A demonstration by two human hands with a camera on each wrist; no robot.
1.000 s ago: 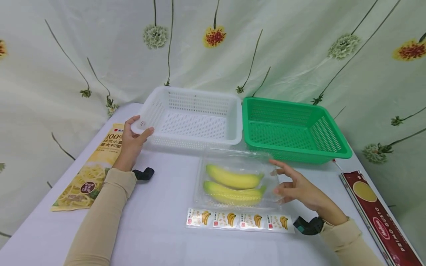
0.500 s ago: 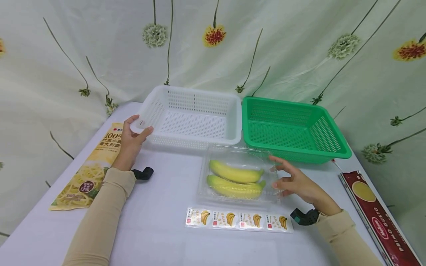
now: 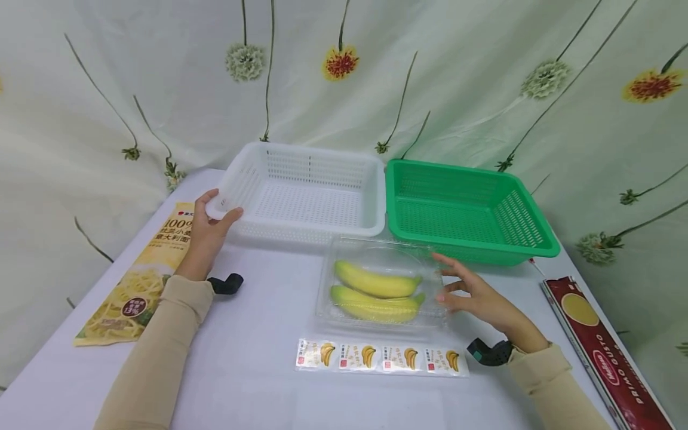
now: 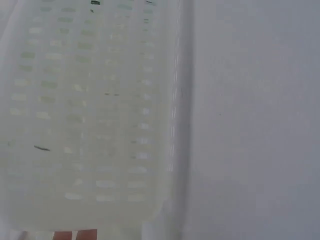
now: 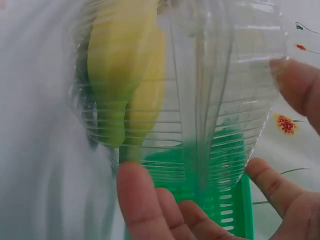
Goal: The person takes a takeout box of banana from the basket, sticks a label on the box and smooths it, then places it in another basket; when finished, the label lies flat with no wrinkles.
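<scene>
In the head view, my left hand [image 3: 206,236] grips the left rim of a white perforated basket [image 3: 295,224], thumb over the near edge. Its fingertips [image 4: 87,234] show at the bottom of the left wrist view. A clear plastic box [image 3: 329,298] lies near the baskets' front with two yellow-green bananas [image 3: 376,279] inside. At the box's right end is my right hand [image 3: 478,292], its fingers spread along that side with fingertips at the plastic. In the right wrist view, the fingers [image 5: 140,200] surround the ribbed end wall of the box.
Beside the white basket stands a green basket [image 3: 473,246]. A strip of banana stickers [image 3: 381,357] lies before the box. A yellow pasta packet [image 3: 140,280] is at the left, a dark red packet [image 3: 602,346] at the right. A flowered curtain [image 3: 344,101] hangs behind.
The clear box with the bananas has shifted slightly away, toward the baskets, and my right hand has moved a little with it. My left hand keeps its grip on the white basket's rim.
</scene>
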